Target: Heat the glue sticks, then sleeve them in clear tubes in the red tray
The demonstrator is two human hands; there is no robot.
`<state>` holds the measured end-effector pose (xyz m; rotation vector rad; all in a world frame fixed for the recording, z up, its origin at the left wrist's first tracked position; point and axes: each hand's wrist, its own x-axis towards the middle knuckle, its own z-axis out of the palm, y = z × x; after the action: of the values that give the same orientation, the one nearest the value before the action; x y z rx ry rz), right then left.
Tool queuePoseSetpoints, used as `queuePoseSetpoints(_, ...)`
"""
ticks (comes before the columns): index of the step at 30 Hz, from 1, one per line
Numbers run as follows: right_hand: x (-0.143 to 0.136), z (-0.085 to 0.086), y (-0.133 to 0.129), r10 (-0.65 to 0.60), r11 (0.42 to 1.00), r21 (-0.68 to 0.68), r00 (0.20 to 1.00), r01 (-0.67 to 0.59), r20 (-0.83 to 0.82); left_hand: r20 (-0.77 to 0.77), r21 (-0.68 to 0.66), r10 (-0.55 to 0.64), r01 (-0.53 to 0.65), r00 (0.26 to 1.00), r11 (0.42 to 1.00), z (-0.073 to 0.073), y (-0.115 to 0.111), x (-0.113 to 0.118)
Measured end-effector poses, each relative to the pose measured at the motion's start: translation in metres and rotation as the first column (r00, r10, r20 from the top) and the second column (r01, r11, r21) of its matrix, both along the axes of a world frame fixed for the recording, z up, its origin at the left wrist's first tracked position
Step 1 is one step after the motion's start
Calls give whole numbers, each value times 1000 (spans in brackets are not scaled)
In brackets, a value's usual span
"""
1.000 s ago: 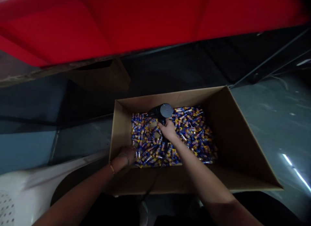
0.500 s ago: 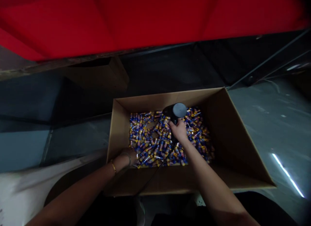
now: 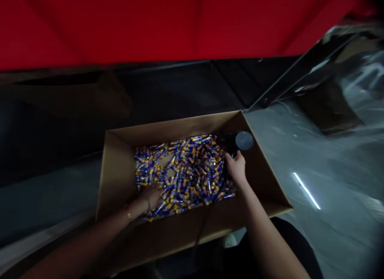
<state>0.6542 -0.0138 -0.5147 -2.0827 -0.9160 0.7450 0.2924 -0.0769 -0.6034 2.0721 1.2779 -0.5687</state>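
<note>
Since half a sec ago the right hand (image 3: 237,169) has carried the black round-headed handheld device (image 3: 240,141) rightward across the open brown cardboard box (image 3: 117,163), from mid-back to the far right corner, so the sweep over the contents looks to have reached the box's right edge. View has swung too; box now sits further left in frame.

L to R: left hand (image 3: 150,195), w/ bracelet, lies on the pile of small blue-and-yellow cylinders (image 3: 183,167) at the near-left; whether its grip is closed can't tell. Right grip clenched round the device's handle, its dark cable (image 3: 204,227) trailing over the near wall.

Count: 1 box, 1 device, 2 hands, cylinders too many to count.
</note>
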Motion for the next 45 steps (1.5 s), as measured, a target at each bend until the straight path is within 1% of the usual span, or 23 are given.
queuePoseSetpoints(3,23,19,-15,81,997,-10,994,-82,-67,75,168,-105,91,992,981,-29,42,94)
queuePoseSetpoints(5,26,29,-21,86,996,19,995,-85,-41,147,227,-191,155,971,961,-43,68,162)
queuePoseSetpoints(7,32,39,-26,101,995,28,990,-99,-97,173,263,-287,236,942,935,-52,86,218)
queuePoseSetpoints(9,42,49,-31,119,993,23,981,-117,-153,142,252,-290,249,947,935,-59,93,247)
queuePoseSetpoints(10,48,54,-34,104,995,16,986,-103,-133,117,240,-264,231,957,943,-62,93,249)
queuePoseSetpoints(11,55,58,-39,79,997,2,993,-79,-83,94,228,-229,203,969,952,-64,90,243)
queuePoseSetpoints(13,66,65,-51,54,997,-58,999,-54,-4,31,209,-147,138,989,968,-66,80,209)
queuePoseSetpoints(15,72,68,-68,120,975,-174,987,-138,-109,-84,201,-58,74,995,977,-63,67,156)
queuePoseSetpoints(17,73,68,-88,190,922,-273,935,-275,-299,-146,177,-12,38,989,984,-53,52,96)
queuePoseSetpoints(18,74,67,-99,205,903,-298,920,-310,-333,-180,153,7,21,984,988,-47,45,68)
queuePoseSetpoints(20,76,64,-118,189,910,-335,963,-246,-193,-265,98,-49,77,963,992,-32,31,21)
queuePoseSetpoints(22,81,62,-131,153,927,-348,988,-142,4,-326,64,-63,88,943,994,-16,21,-13)
queuePoseSetpoints(23,83,61,-136,159,923,-359,987,-142,18,-340,61,-46,71,939,996,-6,17,-25)
queuePoseSetpoints(25,86,60,-142,211,897,-385,976,-216,-57,-314,86,17,10,949,996,15,13,-43)
queuePoseSetpoints(27,83,57,-143,266,883,-386,962,-267,-58,-252,166,117,-77,961,983,44,14,-58)
queuePoseSetpoints(29,74,52,-141,306,878,-383,952,-287,-11,-201,261,290,-234,936,936,78,20,-71)
queuePoseSetpoints(30,67,49,-139,330,866,-382,943,-321,-44,-176,303,409,-345,896,888,95,24,-76)
queuePoseSetpoints(32,54,42,-133,376,834,-371,913,-408,-158,-71,365,631,-568,773,737,127,33,-87)
queuePoseSetpoints(34,42,37,-126,386,839,-358,911,-411,-142,31,405,740,-685,671,605,150,40,-95)
queuePoseSetpoints(35,37,36,-123,378,852,-353,921,-386,-95,60,421,758,-705,649,570,156,42,-97)
queuePoseSetpoints(37,29,38,-120,348,855,-368,930,-366,-117,77,435,756,-704,650,561,162,43,-101)
queuePoseSetpoints(40,8,46,-117,318,767,-405,844,-497,-432,125,416,712,-688,691,595,162,42,-102)
queuePoseSetpoints(45,-52,48,-111,448,717,-352,784,-602,-429,268,457,615,-660,742,597,168,43,-109)
